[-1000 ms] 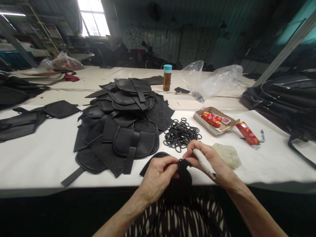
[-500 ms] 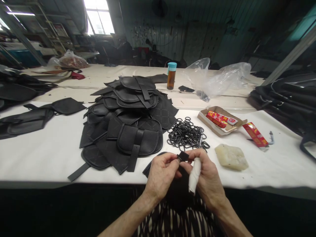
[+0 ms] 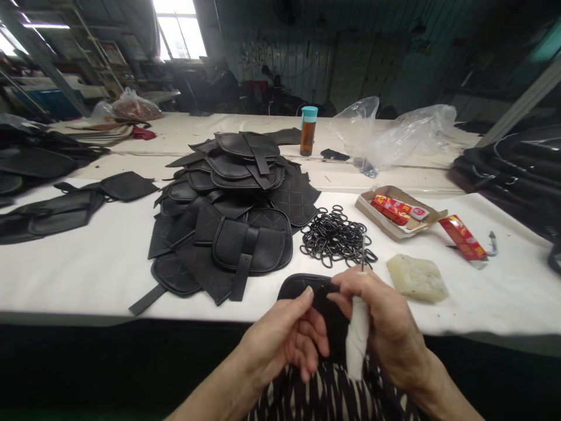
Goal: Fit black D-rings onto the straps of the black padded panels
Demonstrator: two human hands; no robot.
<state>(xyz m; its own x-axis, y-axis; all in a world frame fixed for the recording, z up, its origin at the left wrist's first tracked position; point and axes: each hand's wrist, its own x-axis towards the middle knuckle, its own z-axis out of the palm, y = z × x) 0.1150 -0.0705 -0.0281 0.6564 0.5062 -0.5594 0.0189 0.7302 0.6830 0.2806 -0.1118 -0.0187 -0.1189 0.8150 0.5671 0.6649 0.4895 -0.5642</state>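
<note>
In my right hand (image 3: 385,321) is an awl (image 3: 358,339) with a white wrapped handle; its thin metal shaft points up past my fingers. The thumb and forefinger of that hand are also at the edge of a black leather bag piece (image 3: 307,283), though whether they pinch it I cannot tell. This piece hangs over the table's front edge toward my lap. Beside it my left hand (image 3: 291,339) is open, fingers loosely curled and apart, holding nothing. Just beyond both hands lies a heap of black metal D-rings (image 3: 335,237).
Stacked black pouch pieces (image 3: 248,245) stand left of the rings. To the right lie a yellowish wax-like block (image 3: 416,278), a cardboard box (image 3: 381,225) with red packets, and another red packet (image 3: 463,237). Farther back are a bottle (image 3: 308,134) and clear plastic bags (image 3: 407,137).
My left hand has let go of the small black strap end and moved down, its fingers opening. My right hand has turned, so the awl's shaft now shows pointing up. The view has shifted slightly.
</note>
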